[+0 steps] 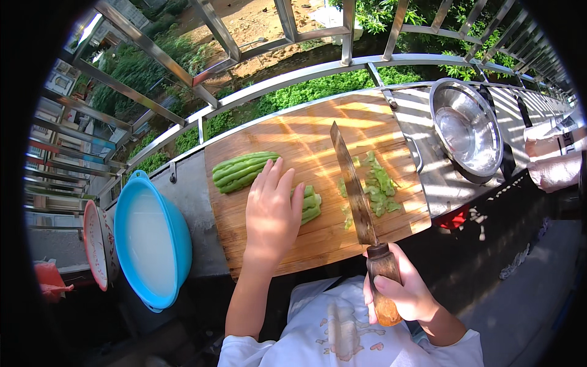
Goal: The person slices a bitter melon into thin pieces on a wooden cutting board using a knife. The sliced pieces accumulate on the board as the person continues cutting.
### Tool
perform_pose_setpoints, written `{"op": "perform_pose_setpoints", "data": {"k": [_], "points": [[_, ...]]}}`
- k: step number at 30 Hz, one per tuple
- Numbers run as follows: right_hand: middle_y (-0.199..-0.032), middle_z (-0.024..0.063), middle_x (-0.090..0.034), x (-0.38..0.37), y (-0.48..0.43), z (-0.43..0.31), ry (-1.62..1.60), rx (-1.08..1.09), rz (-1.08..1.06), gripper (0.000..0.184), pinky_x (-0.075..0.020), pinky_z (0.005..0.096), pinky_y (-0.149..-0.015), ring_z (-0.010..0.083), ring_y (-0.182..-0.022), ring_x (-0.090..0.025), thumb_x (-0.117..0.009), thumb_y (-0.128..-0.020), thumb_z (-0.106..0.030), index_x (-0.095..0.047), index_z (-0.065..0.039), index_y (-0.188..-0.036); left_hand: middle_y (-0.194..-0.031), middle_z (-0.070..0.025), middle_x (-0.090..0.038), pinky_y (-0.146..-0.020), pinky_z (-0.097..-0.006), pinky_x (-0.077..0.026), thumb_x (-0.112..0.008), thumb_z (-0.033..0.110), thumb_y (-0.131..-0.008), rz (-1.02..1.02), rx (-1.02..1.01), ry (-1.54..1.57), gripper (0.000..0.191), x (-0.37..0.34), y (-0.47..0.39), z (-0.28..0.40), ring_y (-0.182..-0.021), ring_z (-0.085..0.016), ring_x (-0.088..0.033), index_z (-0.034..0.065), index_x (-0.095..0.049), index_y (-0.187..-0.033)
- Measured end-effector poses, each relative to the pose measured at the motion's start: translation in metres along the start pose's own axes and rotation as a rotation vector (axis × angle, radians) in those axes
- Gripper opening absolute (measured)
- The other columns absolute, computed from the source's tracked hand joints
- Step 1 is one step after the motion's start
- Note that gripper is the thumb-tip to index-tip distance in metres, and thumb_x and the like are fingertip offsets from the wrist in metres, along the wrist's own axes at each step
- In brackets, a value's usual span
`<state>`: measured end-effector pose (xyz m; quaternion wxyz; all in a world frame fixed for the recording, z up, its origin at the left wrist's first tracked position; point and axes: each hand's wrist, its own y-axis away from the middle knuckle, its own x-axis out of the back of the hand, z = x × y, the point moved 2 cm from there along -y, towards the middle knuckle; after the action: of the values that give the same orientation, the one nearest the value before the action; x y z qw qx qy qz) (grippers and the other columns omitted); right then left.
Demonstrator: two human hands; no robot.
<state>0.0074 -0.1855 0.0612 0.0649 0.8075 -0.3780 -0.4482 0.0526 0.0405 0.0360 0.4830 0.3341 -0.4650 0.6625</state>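
Observation:
My left hand lies over green ridged gourd pieces on a wooden cutting board. One long bitter gourd piece extends up and left of my fingers; a second gourd piece shows a pale cut end to the right of my thumb. Whether my fingers press on either piece is partly hidden. My right hand grips the wooden handle of a kitchen knife, whose broad, stained blade points away from me over the board. Green gourd scraps lie in a loose heap right of the blade.
Left of the board stand a blue plastic basin of cloudy liquid and a patterned basin. A metal bowl stands at the right, with a pinkish cloth or bag beyond. A metal railing borders the ledge's far side.

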Motion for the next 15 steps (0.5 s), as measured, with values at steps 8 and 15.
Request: {"op": "perform_pose_setpoints", "data": {"k": [8,15], "points": [[-0.081,0.0086,-0.056,-0.02,-0.016,0.016,0.137,-0.176,0.015,0.055,-0.0485,0.0298,-0.054,0.0155,-0.057,-0.058,-0.054,-0.093,-0.015,-0.018,0.001,-0.131,-0.116,-0.0211,-0.059,-0.092,-0.0391,-0.045,-0.057,0.016,-0.084,0.098,0.018,-0.189,0.026,-0.026,0.01,0.003,-0.11,-0.033,-0.056,-0.0024,-0.061,-0.102],[-0.079,0.0081,-0.056,-0.029,-0.016,0.02,0.279,-0.16,0.029,0.042,-0.0481,0.0271,-0.052,0.0133,-0.056,-0.058,-0.052,-0.094,-0.014,-0.025,-0.001,-0.123,-0.115,-0.0165,-0.061,-0.09,-0.0379,-0.045,-0.057,0.017,-0.085,0.106,-0.021,-0.253,0.024,-0.028,0.012,0.004,-0.109,-0.031,-0.057,0.0,-0.063,-0.101]]}}
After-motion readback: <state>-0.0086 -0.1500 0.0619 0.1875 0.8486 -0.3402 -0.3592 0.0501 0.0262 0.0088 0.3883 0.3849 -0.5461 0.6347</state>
